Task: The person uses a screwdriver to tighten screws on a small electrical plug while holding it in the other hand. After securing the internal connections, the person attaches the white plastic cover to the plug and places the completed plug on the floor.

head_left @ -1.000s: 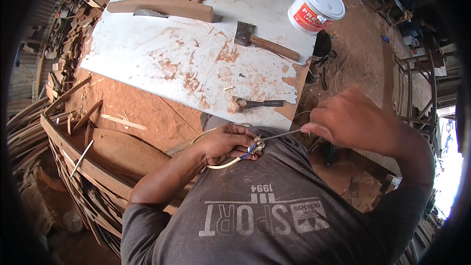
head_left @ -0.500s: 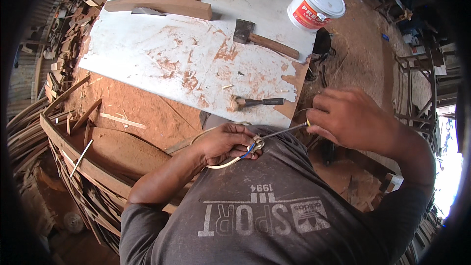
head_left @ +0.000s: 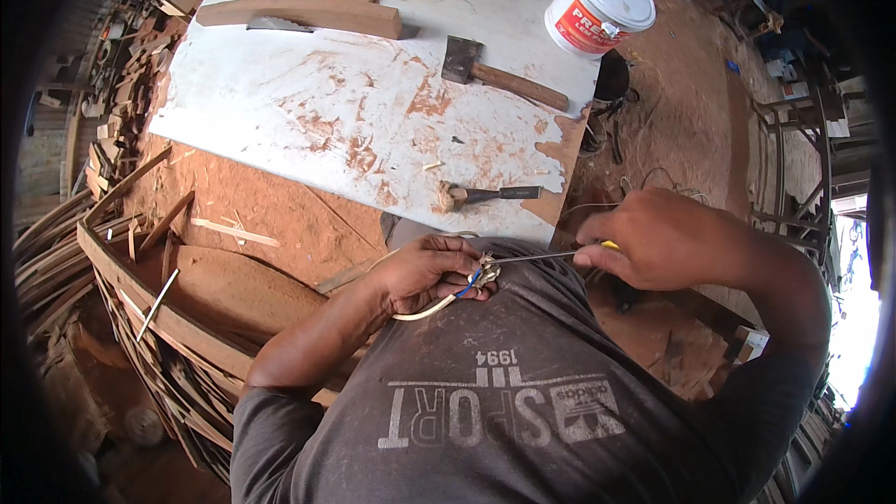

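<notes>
My left hand (head_left: 431, 275) pinches a small electrical fitting (head_left: 490, 271) in front of my shirt; its exact kind is too small to make out. From it comes a white cable (head_left: 425, 313), with a blue wire (head_left: 471, 283) bared at the end, passing under my fingers. My right hand (head_left: 653, 241) is closed around the yellow handle of a screwdriver (head_left: 541, 257). The screwdriver's thin metal shaft lies nearly level, and its tip reaches the fitting. Just beyond my hands, a chisel (head_left: 499, 193) with a dark blade rests on the white tabletop (head_left: 308, 145).
On the table lie a wooden-handled mallet (head_left: 509, 79), a long wooden piece (head_left: 308, 14) and a saw blade (head_left: 280, 25). A white lidded bucket (head_left: 607, 5) stands at the far right corner. Curved wood strips (head_left: 159, 355) are stacked at the left.
My right hand has moved down slightly and turned, so the screwdriver now lies flatter. My left hand and the fitting stay almost in place.
</notes>
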